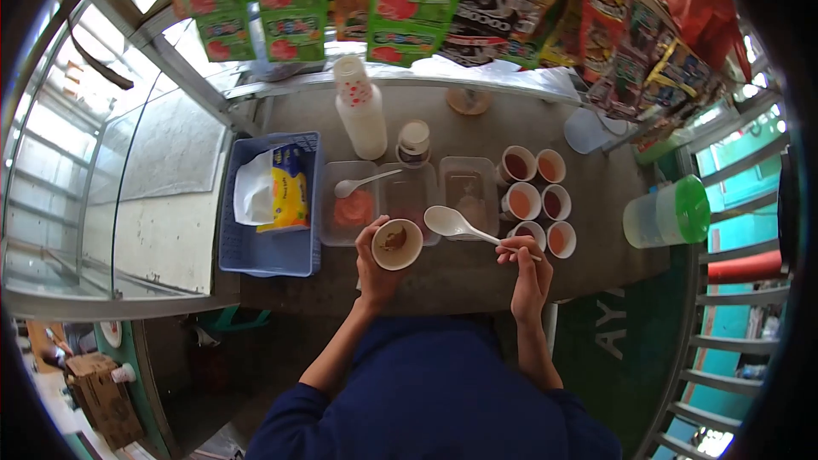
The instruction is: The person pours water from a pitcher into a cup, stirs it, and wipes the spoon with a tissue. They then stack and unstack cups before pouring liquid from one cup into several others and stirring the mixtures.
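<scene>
My left hand (372, 277) is wrapped round a paper cup (409, 257), whose open top faces me. A small amount of brown stuff lies in the bottom of the cup. In my right hand (528, 273) is the handle of a white spoon (446, 221); its bowl points left, to the upper right of the cup and apart from it. Just beyond the cup stand clear plastic containers. The left container (326, 234) holds an orange-pink substance and a second white spoon (348, 188). Contents of the right container (490, 172) are hard to make out.
Several cups of reddish and orange drink (522, 202) stand at the right. A blue basket (271, 262) with a yellow pack is at the left. Stacked cups (362, 123), a small jar (414, 146) and a green-lidded pitcher (656, 217) stand around. Sachets (409, 4) hang above.
</scene>
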A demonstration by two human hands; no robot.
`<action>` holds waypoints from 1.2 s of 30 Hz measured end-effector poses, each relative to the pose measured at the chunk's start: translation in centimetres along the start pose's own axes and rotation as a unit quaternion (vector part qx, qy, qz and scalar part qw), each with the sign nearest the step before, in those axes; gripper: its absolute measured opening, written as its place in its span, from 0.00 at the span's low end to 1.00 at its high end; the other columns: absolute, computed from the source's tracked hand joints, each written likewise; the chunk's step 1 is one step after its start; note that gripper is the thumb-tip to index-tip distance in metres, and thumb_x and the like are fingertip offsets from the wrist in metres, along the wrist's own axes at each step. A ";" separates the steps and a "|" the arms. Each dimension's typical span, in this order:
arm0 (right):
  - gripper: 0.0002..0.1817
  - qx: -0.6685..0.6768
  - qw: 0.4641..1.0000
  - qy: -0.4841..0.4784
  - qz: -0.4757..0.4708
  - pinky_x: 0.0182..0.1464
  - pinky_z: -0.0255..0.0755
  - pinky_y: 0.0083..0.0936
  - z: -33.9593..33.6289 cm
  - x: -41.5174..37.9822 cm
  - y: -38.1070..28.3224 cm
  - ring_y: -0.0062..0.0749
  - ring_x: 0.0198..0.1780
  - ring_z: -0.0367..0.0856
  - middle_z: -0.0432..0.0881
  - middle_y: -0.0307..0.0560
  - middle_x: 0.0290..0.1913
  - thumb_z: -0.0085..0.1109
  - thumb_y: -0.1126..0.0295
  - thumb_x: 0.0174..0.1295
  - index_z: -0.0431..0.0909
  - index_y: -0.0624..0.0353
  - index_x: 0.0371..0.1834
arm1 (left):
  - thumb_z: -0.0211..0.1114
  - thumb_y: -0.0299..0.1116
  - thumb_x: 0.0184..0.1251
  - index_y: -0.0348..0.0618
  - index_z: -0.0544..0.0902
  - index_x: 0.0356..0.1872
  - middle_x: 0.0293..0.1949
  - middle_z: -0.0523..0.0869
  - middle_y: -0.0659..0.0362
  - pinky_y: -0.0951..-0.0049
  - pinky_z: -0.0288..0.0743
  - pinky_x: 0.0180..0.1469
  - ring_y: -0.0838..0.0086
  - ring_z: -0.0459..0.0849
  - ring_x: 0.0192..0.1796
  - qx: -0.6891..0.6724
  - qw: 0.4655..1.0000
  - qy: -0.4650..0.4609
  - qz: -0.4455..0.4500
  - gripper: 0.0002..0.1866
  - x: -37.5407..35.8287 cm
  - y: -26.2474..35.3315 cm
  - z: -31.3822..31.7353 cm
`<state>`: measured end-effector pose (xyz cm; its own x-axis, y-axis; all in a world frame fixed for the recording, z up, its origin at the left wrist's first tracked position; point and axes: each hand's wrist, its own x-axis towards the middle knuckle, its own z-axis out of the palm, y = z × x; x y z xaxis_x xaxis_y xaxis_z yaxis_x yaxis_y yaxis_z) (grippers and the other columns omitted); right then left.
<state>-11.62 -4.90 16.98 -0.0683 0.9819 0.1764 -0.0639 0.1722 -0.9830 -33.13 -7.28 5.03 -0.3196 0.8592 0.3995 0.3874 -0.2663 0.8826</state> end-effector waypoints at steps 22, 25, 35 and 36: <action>0.14 -0.097 0.980 0.171 0.025 0.33 0.60 0.13 -19.9 4.5 8.6 0.14 0.30 0.71 0.78 0.36 0.31 0.41 0.63 0.74 0.76 0.57 0.37 | 0.79 0.38 0.42 0.40 0.68 0.59 0.52 0.77 0.49 0.59 0.74 0.53 0.55 0.79 0.52 0.081 0.987 -0.135 0.020 0.41 4.4 6.6 11.4; 0.14 -0.079 0.985 0.150 0.028 0.37 0.64 0.15 -20.6 5.7 8.9 0.17 0.31 0.69 0.76 0.39 0.31 0.41 0.65 0.74 0.75 0.61 0.36 | 0.79 0.38 0.42 0.40 0.67 0.59 0.51 0.78 0.50 0.59 0.74 0.52 0.56 0.80 0.51 0.080 0.991 -0.107 0.014 0.41 4.4 7.2 12.7; 0.15 -0.120 0.992 0.030 0.035 0.34 0.65 0.16 -21.7 7.6 11.9 0.17 0.30 0.68 0.75 0.36 0.29 0.41 0.65 0.74 0.75 0.60 0.35 | 0.78 0.41 0.43 0.45 0.67 0.61 0.52 0.79 0.53 0.58 0.68 0.53 0.58 0.79 0.53 0.126 0.985 -0.107 -0.045 0.42 2.2 6.7 13.6; 0.15 -0.087 0.994 0.042 0.041 0.34 0.65 0.16 -21.8 7.6 12.0 0.17 0.30 0.69 0.76 0.37 0.30 0.41 0.64 0.74 0.75 0.60 0.35 | 0.78 0.42 0.43 0.45 0.67 0.61 0.53 0.78 0.53 0.58 0.67 0.54 0.59 0.78 0.54 0.166 0.979 -0.114 -0.019 0.42 2.4 7.0 13.6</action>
<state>8.78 6.31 5.37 0.0173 0.9950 0.0981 0.1123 0.0955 -0.9891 -19.40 -1.16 8.75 -0.1524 0.9512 0.2684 0.6506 -0.1079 0.7517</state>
